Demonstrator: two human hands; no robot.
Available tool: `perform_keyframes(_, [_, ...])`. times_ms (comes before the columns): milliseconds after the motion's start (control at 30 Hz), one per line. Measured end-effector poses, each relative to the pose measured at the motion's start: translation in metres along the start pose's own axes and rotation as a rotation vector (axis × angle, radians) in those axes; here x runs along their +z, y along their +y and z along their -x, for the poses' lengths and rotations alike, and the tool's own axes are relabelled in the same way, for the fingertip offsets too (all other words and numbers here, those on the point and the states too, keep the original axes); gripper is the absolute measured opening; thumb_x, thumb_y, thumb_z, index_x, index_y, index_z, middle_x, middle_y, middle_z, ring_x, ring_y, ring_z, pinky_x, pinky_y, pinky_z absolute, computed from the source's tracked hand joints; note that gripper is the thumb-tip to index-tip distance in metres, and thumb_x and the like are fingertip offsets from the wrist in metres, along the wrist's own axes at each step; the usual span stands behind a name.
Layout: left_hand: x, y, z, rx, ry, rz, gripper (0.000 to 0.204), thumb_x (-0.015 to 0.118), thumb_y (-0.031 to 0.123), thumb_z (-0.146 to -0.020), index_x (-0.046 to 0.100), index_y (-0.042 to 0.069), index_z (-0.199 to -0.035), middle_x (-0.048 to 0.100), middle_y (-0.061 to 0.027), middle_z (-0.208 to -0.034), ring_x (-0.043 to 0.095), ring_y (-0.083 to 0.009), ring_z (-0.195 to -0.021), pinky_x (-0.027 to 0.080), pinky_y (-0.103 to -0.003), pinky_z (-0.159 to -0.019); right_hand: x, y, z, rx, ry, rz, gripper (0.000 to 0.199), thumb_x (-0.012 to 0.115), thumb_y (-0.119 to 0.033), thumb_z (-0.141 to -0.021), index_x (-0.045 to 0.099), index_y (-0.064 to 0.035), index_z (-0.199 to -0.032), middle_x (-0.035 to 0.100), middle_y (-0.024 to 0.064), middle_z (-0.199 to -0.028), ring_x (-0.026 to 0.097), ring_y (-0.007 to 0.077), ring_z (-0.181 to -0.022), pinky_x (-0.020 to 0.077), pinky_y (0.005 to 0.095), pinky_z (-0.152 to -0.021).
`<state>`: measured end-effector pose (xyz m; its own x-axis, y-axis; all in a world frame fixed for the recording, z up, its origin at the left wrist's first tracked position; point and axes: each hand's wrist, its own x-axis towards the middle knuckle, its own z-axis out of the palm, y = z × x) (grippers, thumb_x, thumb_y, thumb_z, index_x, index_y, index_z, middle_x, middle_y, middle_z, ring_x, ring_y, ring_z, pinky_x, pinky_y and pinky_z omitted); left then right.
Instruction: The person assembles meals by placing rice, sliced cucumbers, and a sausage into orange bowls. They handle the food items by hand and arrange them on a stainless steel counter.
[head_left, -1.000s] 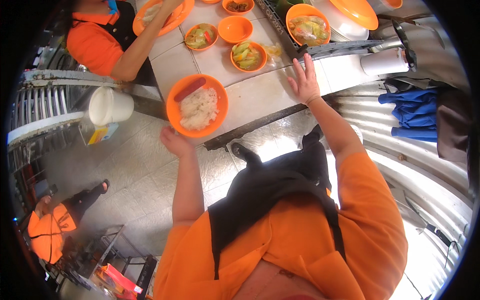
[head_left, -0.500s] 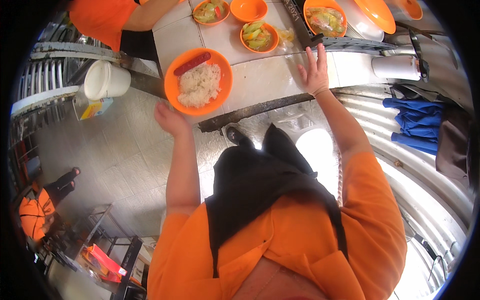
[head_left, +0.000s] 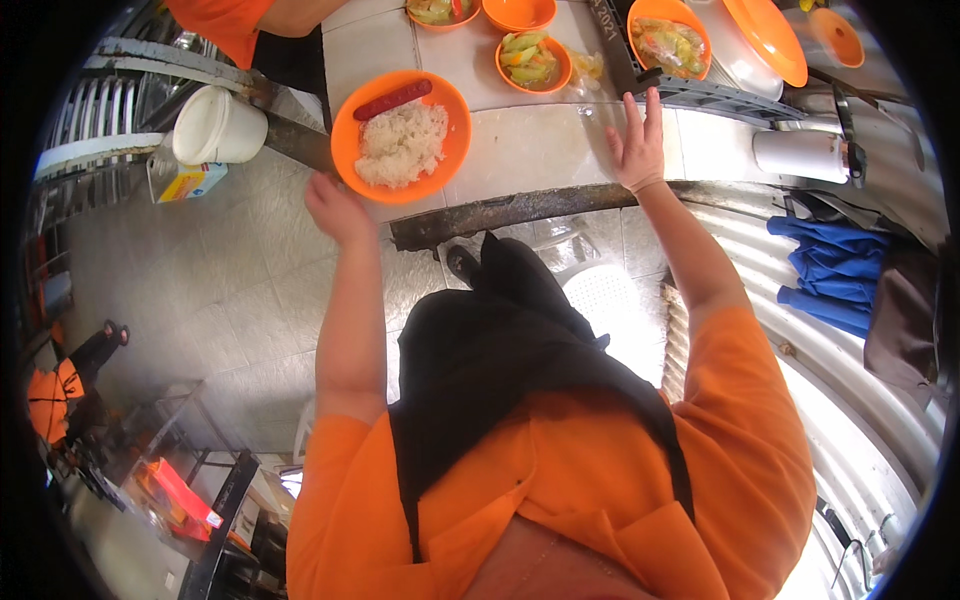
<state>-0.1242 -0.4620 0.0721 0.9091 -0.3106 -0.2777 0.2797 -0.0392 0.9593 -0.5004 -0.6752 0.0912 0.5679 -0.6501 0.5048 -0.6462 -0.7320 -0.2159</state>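
Observation:
A large orange bowl [head_left: 455, 150] holds white rice [head_left: 402, 147] with a red sausage [head_left: 393, 99] along its far side. My left hand [head_left: 338, 207] is closed at the bowl's lower left rim, its fingertips partly hidden by the bowl. Flat on the pale tiled counter [head_left: 520, 140], to the right, my right hand [head_left: 638, 150] touches nothing but the tiles, its fingers spread. Beyond it stands a small orange bowl of cut vegetables in liquid [head_left: 530, 65], with a clear plastic bag [head_left: 583, 75] beside it.
A black crate [head_left: 700, 95] holds a bagged orange bowl of vegetables [head_left: 668, 42]. Another orange bowl [head_left: 518, 12] stands at the back. A white cylinder [head_left: 800, 155] lies at right. A white bucket [head_left: 222, 125] stands left; a co-worker's arm [head_left: 300, 14] is at upper left.
The rice bowl and my left hand have shifted together slightly away from me over the counter. My right hand stays on the tiles. The whole view has tilted a little.

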Motion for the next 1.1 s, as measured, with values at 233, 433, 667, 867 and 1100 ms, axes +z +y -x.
perform_keyframes(233, [-0.104, -0.085, 0.017, -0.555, 0.258, 0.252, 0.030, 0.049, 0.036, -0.097, 0.054, 0.010, -0.110, 0.054, -0.0051, -0.097, 0.051, -0.0149, -0.084, 0.045, -0.030, -0.072, 0.003, 0.000, 0.000, 0.032, -0.004, 0.003, 0.062, 0.064, -0.020, -0.088, 0.039, -0.0094, -0.144, 0.024, 0.0287, -0.151, 0.029, 0.0472, -0.138, 0.0307, 0.0499, -0.111])
perform_keyframes(433, [-0.261, -0.251, 0.189, -0.082, -1.060, -1.074, 0.032, 0.060, 0.026, -0.085, 0.066, 0.008, -0.110, 0.064, -0.0219, -0.115, 0.059, -0.0398, -0.110, 0.047, -0.047, -0.093, 0.002, -0.003, 0.003, 0.102, -0.062, -0.025, 0.058, 0.062, -0.016, -0.090, 0.041, -0.0094, -0.143, 0.024, 0.0294, -0.151, 0.030, 0.0452, -0.138, 0.0329, 0.0466, -0.111])
perform_keyframes(667, [-0.149, -0.176, 0.213, -0.573, -1.132, -0.882, 0.031, 0.056, 0.017, -0.085, 0.065, 0.010, -0.115, 0.063, -0.0187, -0.118, 0.056, -0.0367, -0.116, 0.044, -0.045, -0.099, 0.000, -0.005, -0.004, 0.052, -0.074, 0.020, 0.057, 0.060, -0.018, -0.092, 0.038, -0.0056, -0.144, 0.019, 0.0308, -0.152, 0.027, 0.0469, -0.140, 0.0292, 0.0467, -0.113])
perform_keyframes(867, [-0.214, -0.136, 0.267, -0.799, -1.127, -0.741, 0.033, 0.055, 0.014, -0.086, 0.063, 0.012, -0.119, 0.061, -0.0167, -0.123, 0.053, -0.0348, -0.120, 0.042, -0.045, -0.102, 0.005, -0.003, -0.003, -0.020, -0.090, 0.028, 0.059, 0.057, -0.019, -0.093, 0.035, -0.0048, -0.146, 0.015, 0.0310, -0.153, 0.020, 0.0468, -0.142, 0.0227, 0.0494, -0.114])
perform_keyframes(1100, [-0.209, -0.155, 0.295, -0.731, -0.875, -0.745, 0.037, 0.053, 0.011, -0.088, 0.061, 0.013, -0.123, 0.058, -0.0143, -0.129, 0.050, -0.0325, -0.125, 0.040, -0.044, -0.105, 0.003, 0.006, 0.002, -0.202, -0.113, 0.084, 0.059, 0.048, -0.028, -0.099, 0.028, 0.0015, -0.147, 0.007, 0.0330, -0.154, 0.008, 0.0477, -0.145, 0.0125, 0.0551, -0.115])
